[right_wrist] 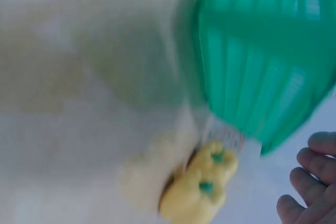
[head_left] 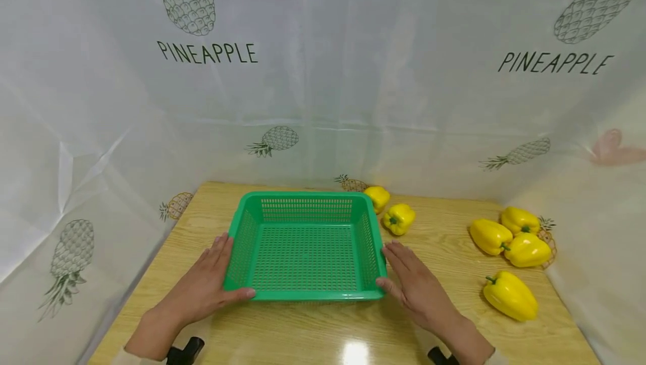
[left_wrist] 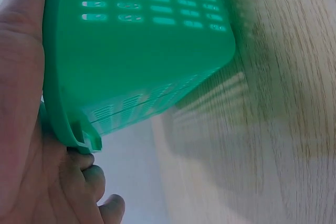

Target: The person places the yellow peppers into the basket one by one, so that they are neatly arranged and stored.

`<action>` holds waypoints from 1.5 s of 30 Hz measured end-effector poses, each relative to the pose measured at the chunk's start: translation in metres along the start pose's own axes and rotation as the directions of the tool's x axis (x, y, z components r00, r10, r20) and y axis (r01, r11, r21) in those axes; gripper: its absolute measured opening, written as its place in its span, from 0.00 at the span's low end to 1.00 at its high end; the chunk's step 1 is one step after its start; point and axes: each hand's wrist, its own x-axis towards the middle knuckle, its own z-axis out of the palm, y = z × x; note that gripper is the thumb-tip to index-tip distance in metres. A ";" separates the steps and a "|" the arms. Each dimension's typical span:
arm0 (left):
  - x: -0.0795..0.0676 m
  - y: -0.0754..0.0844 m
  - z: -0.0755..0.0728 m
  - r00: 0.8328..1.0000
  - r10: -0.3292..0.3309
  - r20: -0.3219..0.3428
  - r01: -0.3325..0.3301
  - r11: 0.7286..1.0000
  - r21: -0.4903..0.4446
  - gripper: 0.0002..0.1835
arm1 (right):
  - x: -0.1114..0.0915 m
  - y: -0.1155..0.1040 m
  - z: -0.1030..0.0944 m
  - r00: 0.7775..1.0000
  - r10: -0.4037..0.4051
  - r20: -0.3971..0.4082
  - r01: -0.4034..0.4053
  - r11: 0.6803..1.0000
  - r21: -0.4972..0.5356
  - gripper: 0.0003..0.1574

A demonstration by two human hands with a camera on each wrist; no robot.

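Note:
A green plastic basket [head_left: 305,258] with slotted walls and a mesh floor sits on the wooden table, with nothing inside it. My left hand [head_left: 204,283] rests against its left side, fingers straight along the rim and thumb at the front corner. In the left wrist view, that palm lies along the basket's rim [left_wrist: 55,87]. At the other side, my right hand [head_left: 416,283] has its fingers extended beside the right wall, thumb near the front right corner. The right wrist view is blurred; the fingers [right_wrist: 310,182] there appear apart from the basket [right_wrist: 252,66].
Two yellow bell peppers [head_left: 399,219] lie just behind the basket's right side. A cluster of yellow peppers [head_left: 527,250] lies at the table's right, with a single pepper [head_left: 511,296] in front of it. A pineapple-printed sheet [head_left: 353,90] encloses the back and sides.

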 end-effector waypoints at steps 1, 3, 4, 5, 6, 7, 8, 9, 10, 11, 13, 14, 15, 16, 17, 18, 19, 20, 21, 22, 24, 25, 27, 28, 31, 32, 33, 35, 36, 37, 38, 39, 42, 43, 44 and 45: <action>0.000 0.000 0.000 1.000 0.001 -0.002 -0.001 1.000 0.002 0.70 | 0.005 0.007 -0.002 1.000 0.005 -0.009 -0.005 1.000 -0.001 0.43; 0.000 0.001 0.001 1.000 -0.002 -0.001 0.002 1.000 -0.005 0.71 | 0.016 0.025 -0.006 1.000 -0.010 -0.029 0.009 0.999 -0.033 0.46; 0.000 0.001 0.001 1.000 -0.002 0.002 0.002 1.000 -0.006 0.71 | 0.022 0.034 -0.008 0.999 -0.019 -0.035 0.016 0.998 -0.064 0.47; 0.000 0.001 0.001 1.000 -0.003 0.004 0.003 1.000 -0.007 0.71 | 0.028 0.044 -0.010 0.999 -0.023 -0.038 0.019 0.995 -0.096 0.49; 0.000 0.001 0.001 1.000 -0.003 0.007 0.003 1.000 -0.009 0.71 | 0.034 0.054 -0.011 0.999 -0.027 -0.037 0.022 0.992 -0.127 0.50; 0.000 0.001 0.000 1.000 -0.005 0.009 0.005 1.000 -0.012 0.71 | 0.040 0.063 -0.013 0.999 -0.031 -0.033 0.026 0.988 -0.155 0.52; 0.000 0.001 0.000 1.000 -0.008 0.011 0.009 1.000 -0.018 0.71 | 0.045 0.071 -0.014 0.999 -0.034 -0.020 0.030 0.983 -0.180 0.53; 0.000 0.001 0.000 1.000 -0.011 0.012 0.011 1.000 -0.021 0.71 | 0.051 0.079 -0.015 0.999 -0.033 -0.005 0.032 0.980 -0.195 0.54; 0.000 0.001 0.000 1.000 -0.014 0.013 0.014 1.000 -0.023 0.71 | 0.056 0.087 -0.015 1.000 -0.025 0.018 0.028 0.977 -0.212 0.55; 0.001 0.001 0.000 1.000 -0.017 0.015 0.018 0.999 -0.030 0.71 | 0.060 0.093 -0.015 0.999 -0.018 0.043 0.028 0.973 -0.229 0.56; 0.001 0.000 0.000 1.000 -0.023 0.019 0.023 0.999 -0.042 0.71 | 0.068 0.104 -0.013 0.995 -0.002 0.104 0.029 0.965 -0.260 0.57; 0.001 0.000 0.000 0.999 -0.023 0.022 0.024 0.999 -0.047 0.70 | 0.070 0.109 -0.012 0.990 0.011 0.139 0.027 0.962 -0.271 0.57; 0.002 0.000 0.001 0.999 -0.022 0.024 0.023 0.999 -0.049 0.70 | 0.072 0.112 -0.011 0.985 0.023 0.169 0.026 0.960 -0.280 0.58; 0.002 -0.001 0.001 0.999 -0.022 0.025 0.023 0.998 -0.051 0.70 | 0.075 0.116 -0.009 0.979 0.034 0.200 0.025 0.958 -0.286 0.57; 0.002 -0.001 0.001 0.999 -0.021 0.025 0.023 0.998 -0.054 0.70 | 0.077 0.118 -0.008 0.973 0.041 0.225 0.026 0.957 -0.287 0.57; 0.002 -0.001 0.001 0.999 -0.020 0.025 0.021 0.998 -0.055 0.70 | 0.079 0.120 -0.007 0.968 0.044 0.247 0.030 0.957 -0.287 0.56; 0.002 -0.001 0.001 1.000 -0.018 0.025 0.020 0.998 -0.055 0.70 | 0.080 0.121 -0.005 0.963 0.045 0.265 0.034 0.958 -0.283 0.55; 0.002 -0.001 0.001 1.000 -0.017 0.025 0.018 0.998 -0.055 0.70 | 0.082 0.122 -0.004 0.960 0.037 0.277 0.044 0.958 -0.282 0.54; 0.002 -0.001 0.001 1.000 -0.016 0.025 0.017 0.998 -0.055 0.70 | 0.083 0.122 -0.002 0.957 0.026 0.288 0.059 0.958 -0.282 0.53; 0.002 -0.001 0.001 1.000 -0.015 0.026 0.016 0.998 -0.056 0.71 | 0.084 0.122 -0.001 0.955 0.014 0.296 0.075 0.956 -0.284 0.51; 0.002 -0.001 0.000 1.000 -0.015 0.026 0.016 0.998 -0.057 0.71 | 0.087 0.121 0.002 0.951 -0.011 0.309 0.105 0.951 -0.290 0.46; 0.002 -0.001 0.000 1.000 -0.013 0.024 0.015 0.998 -0.058 0.71 | 0.088 0.121 0.003 0.949 -0.017 0.316 0.115 0.949 -0.293 0.43; 0.002 -0.001 -0.001 1.000 -0.011 0.023 0.013 0.998 -0.064 0.71 | 0.090 0.120 0.005 0.944 -0.022 0.328 0.126 0.946 -0.299 0.37; 0.002 -0.002 -0.001 1.000 -0.010 0.021 0.011 0.998 -0.067 0.71 | 0.091 0.120 0.006 0.943 -0.019 0.333 0.126 0.945 -0.301 0.34; 0.002 -0.002 -0.002 1.000 -0.003 0.018 0.004 0.997 -0.071 0.70 | 0.091 0.120 0.007 0.942 0.002 0.336 0.103 0.950 -0.296 0.27; 0.002 -0.002 -0.002 1.000 -0.001 0.018 0.002 0.997 -0.072 0.70 | 0.090 0.120 0.007 0.944 0.010 0.331 0.093 0.952 -0.293 0.26; 0.002 -0.002 -0.002 1.000 0.000 0.018 0.002 0.997 -0.072 0.70 | 0.089 0.121 0.008 0.947 0.016 0.321 0.083 0.953 -0.291 0.24; 0.003 -0.002 -0.002 1.000 0.000 0.017 0.001 0.997 -0.074 0.70 | 0.087 0.123 0.007 0.954 0.028 0.299 0.064 0.954 -0.294 0.25; 0.003 -0.002 -0.002 1.000 -0.002 0.018 0.003 0.997 -0.076 0.70 | 0.085 0.124 0.006 0.958 0.032 0.285 0.057 0.952 -0.299 0.27; 0.003 -0.002 -0.002 1.000 -0.004 0.020 0.006 0.997 -0.078 0.70 | 0.084 0.125 0.006 0.962 0.038 0.272 0.051 0.948 -0.313 0.30; 0.004 -0.002 -0.002 1.000 -0.006 0.022 0.008 0.997 -0.080 0.70 | 0.082 0.125 0.005 0.966 0.042 0.255 0.047 0.942 -0.333 0.33; 0.004 -0.002 -0.003 1.000 -0.007 0.025 0.009 0.997 -0.082 0.70 | 0.080 0.125 0.004 0.971 0.050 0.235 0.039 0.933 -0.359 0.36; 0.004 -0.003 -0.003 0.999 -0.004 0.035 0.007 0.996 -0.085 0.70 | 0.074 0.120 0.003 0.973 0.128 0.190 -0.036 0.903 -0.428 0.39; 0.004 -0.004 -0.003 0.999 -0.002 0.037 0.005 0.996 -0.085 0.70 | 0.071 0.118 0.004 0.969 0.170 0.177 -0.076 0.892 -0.445 0.40; 0.004 -0.004 -0.003 0.999 0.001 0.038 0.002 0.996 -0.084 0.70 | 0.070 0.116 0.005 0.961 0.218 0.168 -0.121 0.883 -0.454 0.40; 0.004 -0.004 -0.003 0.999 0.004 0.041 -0.001 0.996 -0.085 0.70 | 0.068 0.113 0.006 0.949 0.270 0.163 -0.170 0.874 -0.455 0.40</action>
